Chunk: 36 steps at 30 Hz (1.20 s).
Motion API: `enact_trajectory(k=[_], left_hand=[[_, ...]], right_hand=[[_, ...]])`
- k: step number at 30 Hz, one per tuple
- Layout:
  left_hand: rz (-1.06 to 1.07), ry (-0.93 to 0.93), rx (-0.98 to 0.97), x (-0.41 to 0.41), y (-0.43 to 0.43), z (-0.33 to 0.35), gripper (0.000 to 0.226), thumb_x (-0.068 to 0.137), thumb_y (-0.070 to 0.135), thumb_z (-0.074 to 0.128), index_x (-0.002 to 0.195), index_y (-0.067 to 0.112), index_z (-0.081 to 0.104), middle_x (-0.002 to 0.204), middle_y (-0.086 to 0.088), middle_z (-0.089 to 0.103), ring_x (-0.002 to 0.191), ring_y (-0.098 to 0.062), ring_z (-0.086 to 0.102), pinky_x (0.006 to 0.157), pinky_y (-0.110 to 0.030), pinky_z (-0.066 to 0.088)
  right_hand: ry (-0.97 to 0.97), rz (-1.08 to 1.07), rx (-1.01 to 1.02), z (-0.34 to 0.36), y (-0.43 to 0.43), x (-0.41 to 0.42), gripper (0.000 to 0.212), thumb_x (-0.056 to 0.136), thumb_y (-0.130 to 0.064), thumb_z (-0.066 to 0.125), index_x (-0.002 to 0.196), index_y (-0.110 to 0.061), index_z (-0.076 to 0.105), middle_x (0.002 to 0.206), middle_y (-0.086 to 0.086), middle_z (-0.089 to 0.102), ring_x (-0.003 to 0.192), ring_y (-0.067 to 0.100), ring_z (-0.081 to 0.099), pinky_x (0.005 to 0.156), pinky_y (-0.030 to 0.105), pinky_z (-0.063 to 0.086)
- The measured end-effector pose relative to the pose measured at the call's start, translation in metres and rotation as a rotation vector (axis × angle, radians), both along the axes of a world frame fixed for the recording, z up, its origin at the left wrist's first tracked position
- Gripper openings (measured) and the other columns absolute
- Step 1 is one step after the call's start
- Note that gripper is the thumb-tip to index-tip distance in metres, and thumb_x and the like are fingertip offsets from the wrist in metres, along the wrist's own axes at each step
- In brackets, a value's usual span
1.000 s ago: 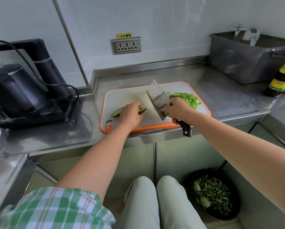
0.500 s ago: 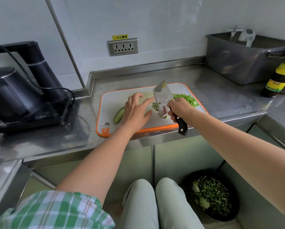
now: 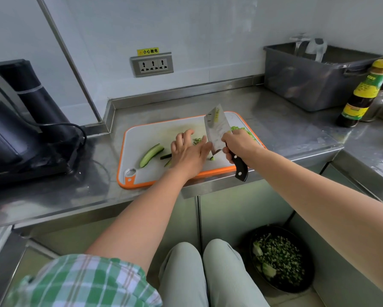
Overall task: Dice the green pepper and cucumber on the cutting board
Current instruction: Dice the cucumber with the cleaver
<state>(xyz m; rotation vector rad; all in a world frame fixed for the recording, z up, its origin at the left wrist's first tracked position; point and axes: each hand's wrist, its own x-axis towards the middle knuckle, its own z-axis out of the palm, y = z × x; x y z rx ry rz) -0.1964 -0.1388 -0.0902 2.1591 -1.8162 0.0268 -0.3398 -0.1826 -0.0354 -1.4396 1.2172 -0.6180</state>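
Left hand [image 3: 189, 151] lies open, right hand [image 3: 237, 144] grips the knife [image 3: 216, 131]; wet cucumber [image 3: 151, 155] likely slips, so pin its skin side.

Your left hand [image 3: 189, 151] lies flat at frame centre, fingers spread and pointing up-right. Your right hand [image 3: 239, 144], just right of it, is fisted around a knife [image 3: 217, 129] handle, both forearms bare.

A brushed stainless-steel counter [image 3: 281, 120] carries a matt white plastic cutting board [image 3: 150, 134] with an orange rim; the cleaver [image 3: 216, 129] blade is shiny metal.
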Motion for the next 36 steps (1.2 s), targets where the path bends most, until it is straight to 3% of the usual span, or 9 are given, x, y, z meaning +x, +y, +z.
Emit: enact_trajectory(k=[4,8,10,14,18,22,27,32,36], left_hand=[[0.069,0.094,-0.146,0.002,-0.005,0.007,0.05,0.099,0.049,0.02,0.109,0.021,0.06,0.121,-0.007,0.049,0.116,-0.029,0.038,0.093,-0.037,0.028],[0.126,0.883,-0.17,-0.009,-0.003,0.032,0.048,0.102,0.044,0.028,0.085,0.013,0.059,0.077,-0.007,0.067,0.072,-0.025,0.061,0.066,-0.03,0.043],[0.2,1.066,-0.172,-0.012,-0.004,0.04,0.046,0.101,0.045,0.034,0.079,0.013,0.057,0.075,-0.011,0.065,0.064,-0.027,0.062,0.06,-0.029,0.048],[0.378,1.047,-0.254,-0.004,-0.003,0.035,0.027,0.099,0.022,0.036,0.082,0.006,0.048,0.092,-0.015,0.053,0.088,-0.03,0.053,0.075,-0.033,0.04],[0.409,1.143,-0.286,0.006,0.007,0.032,0.028,0.098,0.017,0.034,0.073,0.011,0.045,0.076,-0.008,0.047,0.075,-0.024,0.042,0.066,-0.032,0.032],[0.455,1.246,-0.268,0.008,0.013,0.033,0.026,0.096,0.02,0.034,0.075,0.013,0.047,0.077,-0.009,0.048,0.075,-0.024,0.045,0.069,-0.034,0.036],[0.518,1.339,-0.294,0.007,0.007,0.034,0.025,0.094,0.017,0.032,0.088,0.008,0.054,0.088,-0.016,0.056,0.072,-0.029,0.055,0.055,-0.029,0.044],[0.572,1.238,-0.318,0.007,0.009,0.04,0.032,0.099,0.021,0.031,0.102,0.001,0.056,0.101,-0.022,0.058,0.086,-0.033,0.054,0.069,-0.033,0.044],[0.563,1.226,-0.274,0.008,0.01,0.045,0.025,0.1,0.02,0.028,0.097,0.006,0.048,0.094,-0.016,0.053,0.075,-0.028,0.05,0.043,-0.027,0.041]], right_hand=[[0.058,0.026,-0.085,0.001,0.005,0.001,0.014,0.087,-0.018,0.037,0.082,-0.008,0.045,0.073,0.01,0.053,0.045,0.019,0.045,0.047,0.024,0.038],[0.378,0.146,-0.458,0.001,0.015,0.01,0.019,0.091,-0.025,0.039,0.081,-0.011,0.048,0.077,0.01,0.058,0.066,0.03,0.059,0.062,0.036,0.047],[0.544,0.197,-0.659,-0.006,0.021,0.017,0.013,0.091,-0.023,0.045,0.091,-0.011,0.051,0.086,0.011,0.061,0.079,0.032,0.059,0.063,0.035,0.041],[0.506,0.386,-0.803,-0.021,0.026,0.022,0.02,0.092,-0.025,0.052,0.104,-0.01,0.058,0.095,0.016,0.065,0.088,0.036,0.06,0.069,0.039,0.045],[0.3,0.291,-0.719,-0.014,0.023,0.018,0.027,0.097,-0.033,0.044,0.099,-0.017,0.065,0.095,0.01,0.064,0.092,0.027,0.058,0.078,0.034,0.044],[0.18,0.268,-0.577,-0.013,0.018,0.015,0.04,0.101,-0.037,0.033,0.135,-0.032,0.054,0.126,0.006,0.039,0.124,0.019,0.036,0.108,0.031,0.027],[0.28,0.476,-0.503,-0.024,0.022,0.028,0.049,0.09,-0.062,0.019,0.136,-0.061,0.034,0.159,-0.014,-0.004,0.146,0.014,-0.006,0.115,0.04,-0.002],[0.362,0.284,-0.409,-0.034,0.01,0.038,0.1,0.063,-0.087,0.011,0.151,-0.04,0.018,0.161,-0.011,-0.005,0.146,0.007,-0.014,0.114,0.039,-0.007],[0.42,0.264,-0.399,-0.026,0.009,0.036,0.065,0.098,-0.06,0.021,0.154,-0.029,0.01,0.161,-0.002,-0.007,0.147,0.016,-0.01,0.116,0.038,-0.005]])
